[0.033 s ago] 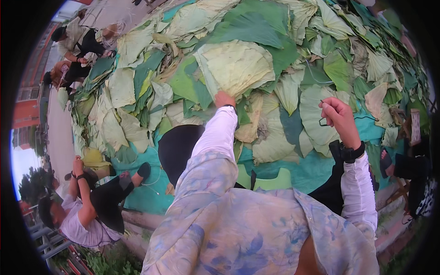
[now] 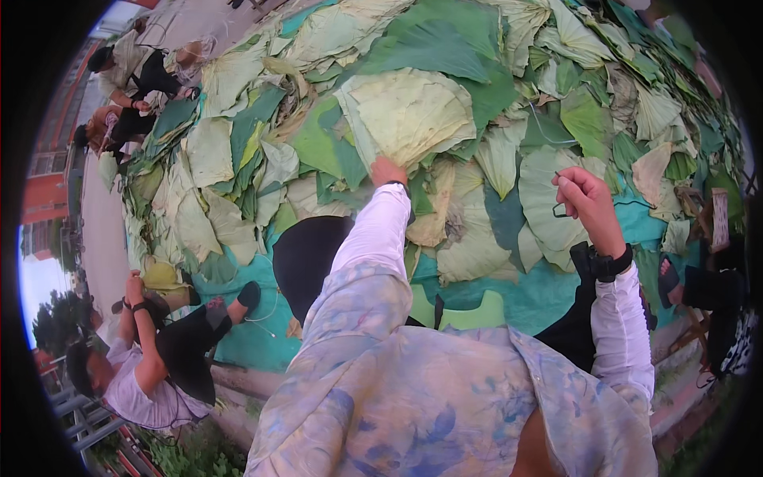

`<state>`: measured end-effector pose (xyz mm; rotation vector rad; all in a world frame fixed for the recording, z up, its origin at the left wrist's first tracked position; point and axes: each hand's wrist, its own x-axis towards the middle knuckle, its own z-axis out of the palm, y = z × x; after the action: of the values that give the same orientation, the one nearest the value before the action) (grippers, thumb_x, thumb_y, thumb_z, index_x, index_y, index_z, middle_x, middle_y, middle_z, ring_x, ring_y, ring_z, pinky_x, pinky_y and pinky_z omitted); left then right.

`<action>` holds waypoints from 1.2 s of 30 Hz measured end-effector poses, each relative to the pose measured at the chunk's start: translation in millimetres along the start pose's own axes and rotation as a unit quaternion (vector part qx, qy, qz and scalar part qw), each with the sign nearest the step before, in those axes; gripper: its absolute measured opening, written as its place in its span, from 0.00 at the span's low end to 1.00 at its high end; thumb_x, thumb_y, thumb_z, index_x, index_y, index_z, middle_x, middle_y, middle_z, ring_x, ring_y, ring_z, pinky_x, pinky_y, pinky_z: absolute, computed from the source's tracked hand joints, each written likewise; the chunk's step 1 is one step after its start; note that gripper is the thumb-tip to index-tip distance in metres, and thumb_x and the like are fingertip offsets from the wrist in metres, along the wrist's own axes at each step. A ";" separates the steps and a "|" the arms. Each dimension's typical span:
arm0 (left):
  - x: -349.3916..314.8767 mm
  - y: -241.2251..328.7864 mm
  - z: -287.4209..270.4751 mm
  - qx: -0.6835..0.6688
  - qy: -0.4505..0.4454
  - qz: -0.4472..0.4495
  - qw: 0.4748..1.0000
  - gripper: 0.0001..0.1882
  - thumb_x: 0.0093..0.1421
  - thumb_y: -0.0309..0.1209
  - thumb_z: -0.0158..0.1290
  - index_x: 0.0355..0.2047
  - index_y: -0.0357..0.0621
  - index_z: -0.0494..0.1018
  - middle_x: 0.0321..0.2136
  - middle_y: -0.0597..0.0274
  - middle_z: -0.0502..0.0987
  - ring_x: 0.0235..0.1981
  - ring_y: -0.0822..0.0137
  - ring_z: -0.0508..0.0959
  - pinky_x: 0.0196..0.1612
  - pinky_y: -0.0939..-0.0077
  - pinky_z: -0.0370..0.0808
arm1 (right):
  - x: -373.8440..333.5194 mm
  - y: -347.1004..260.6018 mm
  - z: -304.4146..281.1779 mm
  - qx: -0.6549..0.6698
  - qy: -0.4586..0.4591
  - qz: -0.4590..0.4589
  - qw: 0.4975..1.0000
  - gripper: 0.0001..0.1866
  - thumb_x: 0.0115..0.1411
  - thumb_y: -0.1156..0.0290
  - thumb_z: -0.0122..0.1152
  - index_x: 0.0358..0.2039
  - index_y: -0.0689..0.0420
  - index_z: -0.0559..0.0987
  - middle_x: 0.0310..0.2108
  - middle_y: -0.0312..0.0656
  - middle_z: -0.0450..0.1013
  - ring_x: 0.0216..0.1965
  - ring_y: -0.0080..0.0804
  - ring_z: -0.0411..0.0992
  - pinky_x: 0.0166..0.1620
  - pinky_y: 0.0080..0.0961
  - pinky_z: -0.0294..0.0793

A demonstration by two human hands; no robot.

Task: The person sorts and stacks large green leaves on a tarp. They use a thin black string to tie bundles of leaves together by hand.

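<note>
My left hand (image 2: 388, 172) is closed on the lower tip of a pale, fan-shaped folded lotus leaf (image 2: 409, 111). The leaf spreads away from me over the pile of green and yellowed lotus leaves (image 2: 457, 48). Off to the right, my right hand (image 2: 584, 195) is raised above a wide pale leaf (image 2: 548, 199). Its fingers are pinched on a thin dark bent wire-like piece (image 2: 560, 211), which shows as a small loop below the fingertips and a short end above them. The exact kind of that piece is too small to make out.
A teal tarp (image 2: 254, 338) lies under the leaves. A light green plastic stool (image 2: 477, 312) stands right before me. One person (image 2: 143, 350) sits at the near left, others (image 2: 127, 79) at the far left. At the right are another person's leg (image 2: 711, 290) and a wooden piece (image 2: 720, 219).
</note>
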<state>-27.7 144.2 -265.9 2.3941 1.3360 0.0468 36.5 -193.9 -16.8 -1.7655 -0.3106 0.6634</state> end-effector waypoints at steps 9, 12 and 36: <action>90.9 -76.1 -31.7 -0.287 0.071 0.061 0.953 0.12 0.43 0.26 0.53 0.29 0.36 0.67 0.21 0.48 0.72 0.27 0.56 0.76 0.35 0.66 0.71 | 1.7 -28.7 20.2 0.043 -0.028 -0.044 0.998 0.07 0.55 0.69 0.50 0.30 0.58 0.73 0.19 0.28 0.66 0.16 0.11 0.59 0.18 0.09 0.54; 62.2 -11.7 -15.8 -0.121 0.024 0.325 0.938 0.15 0.44 0.29 0.56 0.34 0.37 0.71 0.22 0.56 0.72 0.27 0.61 0.76 0.30 0.71 0.72 | -1.3 3.3 -6.6 0.025 0.029 -0.015 0.999 0.07 0.55 0.68 0.50 0.30 0.58 0.73 0.19 0.28 0.67 0.16 0.11 0.59 0.18 0.09 0.53; -84.2 60.1 -276.7 -0.695 -0.330 0.140 0.623 0.11 0.59 0.29 0.44 0.42 0.45 0.63 0.35 0.61 0.73 0.33 0.66 0.75 0.33 0.68 0.76 | -28.9 -22.4 -32.8 0.296 0.047 -0.071 0.951 0.08 0.58 0.66 0.49 0.37 0.54 0.68 0.37 0.33 0.70 0.35 0.21 0.67 0.33 0.17 0.67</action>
<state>-85.2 136.5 23.8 0.9764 0.2104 0.1830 35.2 -228.5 18.0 -1.1809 -0.1486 0.4994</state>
